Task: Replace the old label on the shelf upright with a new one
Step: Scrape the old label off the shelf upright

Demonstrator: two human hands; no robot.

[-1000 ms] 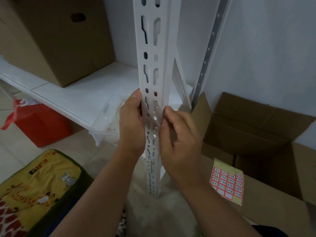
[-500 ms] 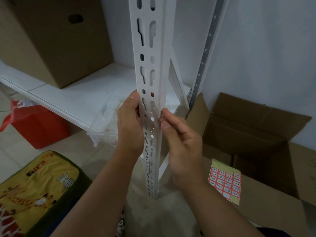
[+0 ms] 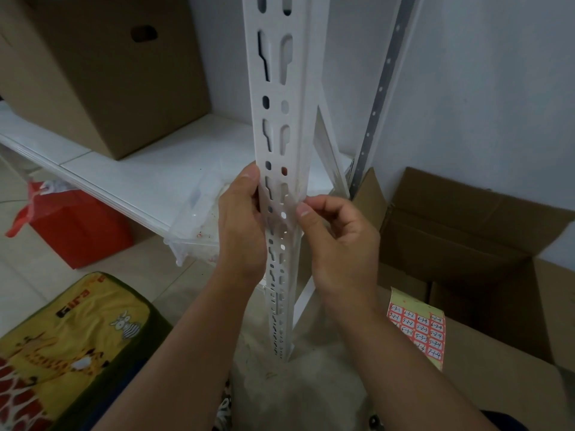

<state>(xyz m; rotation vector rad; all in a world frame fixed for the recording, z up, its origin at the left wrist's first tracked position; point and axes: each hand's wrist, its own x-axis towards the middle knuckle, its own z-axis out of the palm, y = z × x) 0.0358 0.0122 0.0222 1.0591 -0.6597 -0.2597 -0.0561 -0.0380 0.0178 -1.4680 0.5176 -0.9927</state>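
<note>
- A white slotted shelf upright (image 3: 280,119) is standing in the middle of the view, running from the top edge down to the pale floor (image 3: 149,275).
- The left hand (image 3: 241,225) is gripping the upright's left edge, its thumb lying up along the metal and its fingers curling round behind.
- The right hand (image 3: 337,241) is sitting just to the right of the upright, thumb and forefinger pinching a thin, see-through film — the old label (image 3: 287,213), it seems — at the upright's right edge.
- That film is lying across the front face of the upright between the two hands; whether any of it is lifting off cannot be told.
- A sheet of new labels (image 3: 418,328), red-bordered stickers with handwritten numbers on yellowish backing, is resting on the flap of an open cardboard box (image 3: 466,244) to the lower right, apart from both hands.
- A white shelf board (image 3: 124,178) is stretching off to the left behind the upright, bearing a large closed cardboard box (image 3: 102,73).
- A clear plastic container (image 3: 196,225) is sitting under the shelf's edge, just left of the left hand.
- A red bag (image 3: 74,225) is standing on the floor at far left.
- A yellow cushion (image 3: 68,353) with cartoon animals is showing at the bottom left corner.
</note>
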